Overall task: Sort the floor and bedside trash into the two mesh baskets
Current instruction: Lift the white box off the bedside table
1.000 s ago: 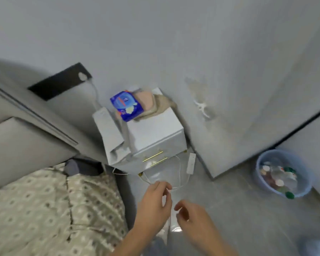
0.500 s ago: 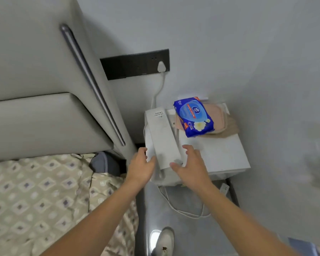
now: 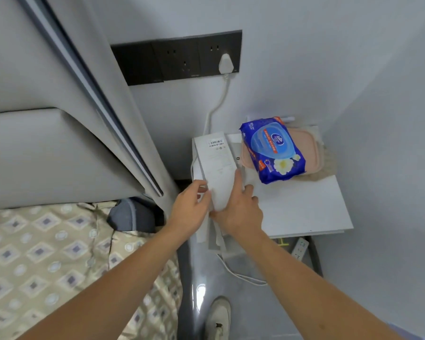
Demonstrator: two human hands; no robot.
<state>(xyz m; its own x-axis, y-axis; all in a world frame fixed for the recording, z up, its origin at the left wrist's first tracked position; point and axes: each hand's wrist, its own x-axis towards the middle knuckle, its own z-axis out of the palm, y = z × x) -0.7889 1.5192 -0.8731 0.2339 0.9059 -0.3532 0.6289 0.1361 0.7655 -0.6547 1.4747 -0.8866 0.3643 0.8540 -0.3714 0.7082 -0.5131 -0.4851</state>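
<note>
White long box (image 3: 217,168), pale grey print and a small black barcode at its far end, at the left edge of the bedside table; bedside table (image 3: 302,209), plain white top; wipes pack (image 3: 272,149), deep blue with a lighter blue oval panel, red-orange band, white and yellow flower, toward the table's far edge; flat lidded container (image 3: 310,149) beneath it, salmon pink; cloth (image 3: 329,165) under that, beige; socket panel (image 3: 177,57), black, with white plug (image 3: 225,63) and white cable; headboard (image 3: 47,148), grey; bedspread (image 3: 47,261), beige with white-edged diamonds, grey-purple centres; floor (image 3: 250,303), glossy grey; shoe (image 3: 217,317), off-white; power strip (image 3: 300,247), white.
</note>
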